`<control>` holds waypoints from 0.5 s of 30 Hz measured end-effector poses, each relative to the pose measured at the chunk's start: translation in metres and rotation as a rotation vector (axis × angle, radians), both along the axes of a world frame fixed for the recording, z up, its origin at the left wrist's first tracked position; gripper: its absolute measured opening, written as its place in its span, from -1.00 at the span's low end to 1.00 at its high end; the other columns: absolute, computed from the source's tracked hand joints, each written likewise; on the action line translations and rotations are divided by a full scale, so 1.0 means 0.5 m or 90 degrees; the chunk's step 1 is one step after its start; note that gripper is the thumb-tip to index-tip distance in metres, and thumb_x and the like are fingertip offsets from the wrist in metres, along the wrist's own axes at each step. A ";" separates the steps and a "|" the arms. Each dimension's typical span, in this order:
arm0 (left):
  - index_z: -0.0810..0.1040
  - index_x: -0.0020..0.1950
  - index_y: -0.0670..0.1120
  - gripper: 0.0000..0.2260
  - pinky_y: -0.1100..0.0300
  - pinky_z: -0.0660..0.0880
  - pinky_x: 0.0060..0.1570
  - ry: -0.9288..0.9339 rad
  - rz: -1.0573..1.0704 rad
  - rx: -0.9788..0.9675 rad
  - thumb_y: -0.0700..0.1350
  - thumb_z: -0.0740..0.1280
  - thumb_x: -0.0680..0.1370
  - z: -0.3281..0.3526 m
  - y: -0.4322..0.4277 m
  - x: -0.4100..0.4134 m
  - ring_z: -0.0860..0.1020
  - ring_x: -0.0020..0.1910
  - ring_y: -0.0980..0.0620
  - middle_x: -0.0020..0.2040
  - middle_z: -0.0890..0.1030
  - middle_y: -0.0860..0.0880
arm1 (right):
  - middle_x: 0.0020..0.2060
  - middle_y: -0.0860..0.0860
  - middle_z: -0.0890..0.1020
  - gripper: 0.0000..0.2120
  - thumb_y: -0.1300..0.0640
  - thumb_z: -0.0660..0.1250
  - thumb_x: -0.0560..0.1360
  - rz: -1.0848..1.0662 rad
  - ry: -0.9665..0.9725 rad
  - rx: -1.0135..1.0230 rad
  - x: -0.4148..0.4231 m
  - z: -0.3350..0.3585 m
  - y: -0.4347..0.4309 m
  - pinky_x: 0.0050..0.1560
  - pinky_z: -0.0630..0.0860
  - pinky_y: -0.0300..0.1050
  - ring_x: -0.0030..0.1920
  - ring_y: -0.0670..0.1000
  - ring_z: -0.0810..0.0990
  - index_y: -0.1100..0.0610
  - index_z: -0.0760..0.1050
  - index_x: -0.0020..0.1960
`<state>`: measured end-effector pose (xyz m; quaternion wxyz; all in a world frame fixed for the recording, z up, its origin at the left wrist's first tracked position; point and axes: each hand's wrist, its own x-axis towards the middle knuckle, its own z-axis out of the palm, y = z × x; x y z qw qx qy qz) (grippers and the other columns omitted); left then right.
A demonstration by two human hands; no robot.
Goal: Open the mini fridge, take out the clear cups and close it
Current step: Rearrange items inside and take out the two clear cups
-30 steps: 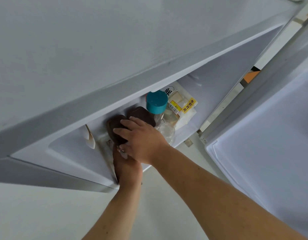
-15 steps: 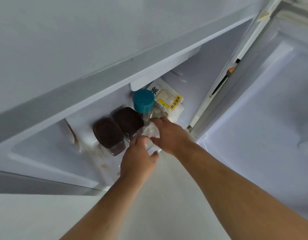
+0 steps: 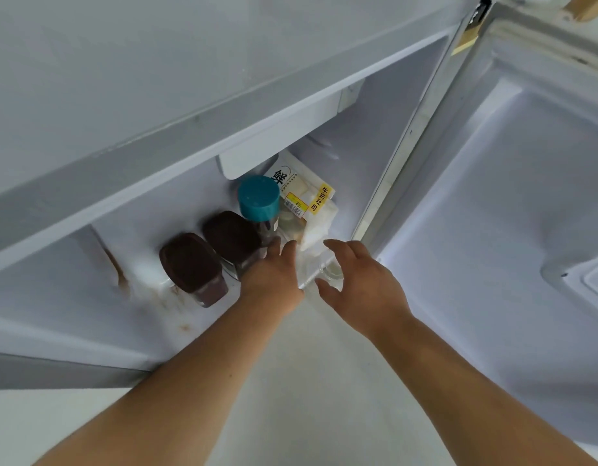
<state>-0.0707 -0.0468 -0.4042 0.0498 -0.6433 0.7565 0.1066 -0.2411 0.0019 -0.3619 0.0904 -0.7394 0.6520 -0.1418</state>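
Note:
The mini fridge stands open, its door swung out to the right. The clear cups sit at the front right of the fridge floor, hard to see against the white. My right hand curls around them, thumb below and fingers above. My left hand reaches in just to their left. Its fingers are stretched out beside the cups and the teal-capped bottle, and the back of the hand hides what they touch.
Two jars with dark brown lids stand left of my hands. A bread bag with a yellow label leans at the back right. The fridge floor is stained brown at the left.
Both hands moved from the brown jars at the left to the clear cups at the right. The view shifted, so more of the door's inside shows.

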 end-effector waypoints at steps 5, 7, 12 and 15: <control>0.00 0.65 0.05 -0.12 -0.18 0.55 0.24 -0.013 0.041 0.090 0.13 0.49 0.52 0.001 -0.050 -0.022 0.35 0.52 -0.26 0.68 0.09 -0.09 | 0.29 -0.04 0.57 -0.38 -0.17 0.50 0.46 -0.014 0.008 0.002 -0.019 -0.005 0.012 -0.15 0.64 -0.03 -0.02 0.11 0.69 -0.09 0.38 0.44; 0.03 0.64 0.01 -0.12 -0.15 0.54 0.24 -0.006 0.058 0.106 0.09 0.51 0.51 -0.004 -0.054 -0.026 0.38 0.50 -0.25 0.64 0.17 -0.12 | 0.30 -0.05 0.57 -0.37 -0.19 0.50 0.47 -0.019 0.017 0.010 -0.021 -0.005 0.014 -0.13 0.65 -0.04 -0.01 0.10 0.70 -0.10 0.37 0.46; 0.19 0.51 -0.04 -0.27 -0.12 0.59 0.11 -0.026 0.045 0.132 0.01 0.54 0.49 -0.016 -0.058 -0.032 0.51 0.35 -0.23 0.46 0.36 -0.19 | 0.31 -0.05 0.54 -0.38 -0.19 0.46 0.49 -0.010 0.015 0.022 -0.031 -0.009 0.019 -0.17 0.65 -0.03 -0.03 0.08 0.68 -0.11 0.33 0.47; 0.25 0.44 -0.04 -0.35 -0.09 0.60 0.02 -0.042 0.032 0.124 0.01 0.53 0.48 -0.013 -0.056 -0.033 0.56 0.26 -0.23 0.36 0.43 -0.20 | 0.31 -0.05 0.53 -0.38 -0.20 0.44 0.49 -0.010 0.014 0.030 -0.039 -0.011 0.023 -0.17 0.66 -0.01 -0.03 0.09 0.68 -0.11 0.33 0.47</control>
